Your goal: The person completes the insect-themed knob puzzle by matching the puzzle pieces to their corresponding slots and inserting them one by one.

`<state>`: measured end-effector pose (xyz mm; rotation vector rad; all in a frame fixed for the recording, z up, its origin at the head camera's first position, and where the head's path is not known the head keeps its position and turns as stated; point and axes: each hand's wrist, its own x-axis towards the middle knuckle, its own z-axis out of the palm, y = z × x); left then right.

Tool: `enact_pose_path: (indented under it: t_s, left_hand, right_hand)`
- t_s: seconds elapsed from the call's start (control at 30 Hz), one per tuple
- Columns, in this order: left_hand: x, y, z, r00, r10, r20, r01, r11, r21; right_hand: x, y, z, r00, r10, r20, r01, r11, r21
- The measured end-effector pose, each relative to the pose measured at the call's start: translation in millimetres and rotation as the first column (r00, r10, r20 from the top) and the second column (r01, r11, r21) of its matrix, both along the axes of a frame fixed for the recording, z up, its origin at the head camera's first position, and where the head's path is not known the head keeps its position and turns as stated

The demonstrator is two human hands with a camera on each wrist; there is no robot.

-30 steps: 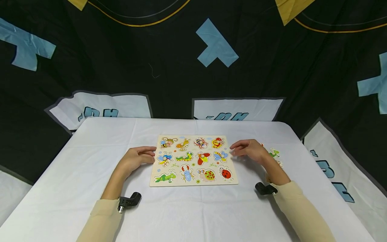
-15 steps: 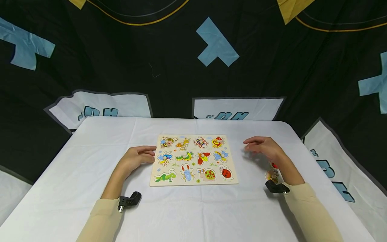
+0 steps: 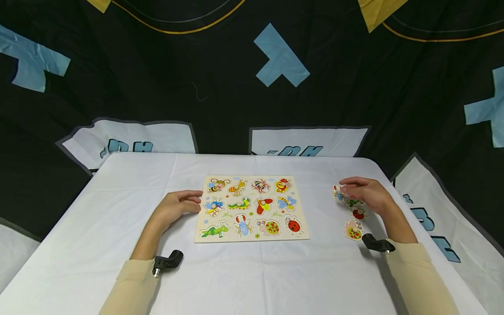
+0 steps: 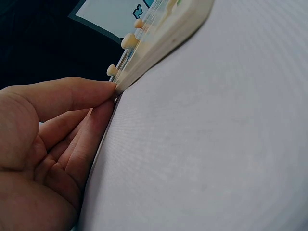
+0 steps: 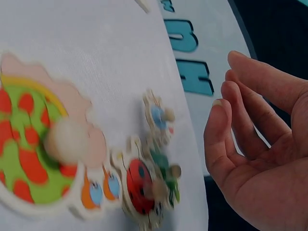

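A wooden insect puzzle board [image 3: 252,218] lies flat in the head view. My left hand [image 3: 179,208] rests thumb and fingertips against its left edge. In the left wrist view, the thumb [image 4: 72,94] meets that edge, and round knobs [image 4: 129,42] stand up from the board. My right hand [image 3: 368,194] hovers over loose knobbed pieces, its fingers bent, thumb apart from fingertips, nothing between them. Those pieces are a snail [image 5: 29,144], a ladybug [image 5: 138,185], a green insect [image 5: 168,180] partly hidden behind the ladybug, and a blue-winged insect [image 5: 158,118].
A white cloth [image 3: 264,275] covers the table. Behind it hangs a black backdrop [image 3: 220,87] with blue and yellow patches. The loose pieces form a rough column right of the board, near the table's right side.
My right hand has moved right, from beside the board's right edge to over the loose pieces, uncovering the snail and ladybug. The left hand and the board stay in place.
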<state>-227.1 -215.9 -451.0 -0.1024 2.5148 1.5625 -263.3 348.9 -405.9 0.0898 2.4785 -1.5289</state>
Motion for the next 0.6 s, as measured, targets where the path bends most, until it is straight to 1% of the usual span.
enact_pose_path:
  t_s: [0.2, 0.37, 0.6]
  left_hand:
    - [0.4, 0.0, -0.2, 1.0, -0.001, -0.002, 0.001, 1.0, -0.002]
    - [0.5, 0.1, -0.1, 1.0, 0.004, -0.001, -0.004, 1.0, -0.009]
    - [0.5, 0.2, -0.1, 1.0, 0.007, -0.002, -0.007, 1.0, -0.01]
  right_hand:
    - [1.4, 19, -3.3, 1.0, -0.016, -0.01, 0.016, 1.0, -0.018]
    - [4.1, 29, -7.0, 0.999, -0.036, -0.01, 0.036, 0.998, -0.056]
    - [3.6, 44, -19.8, 0.997, -0.071, -0.013, 0.069, 0.993, -0.095]
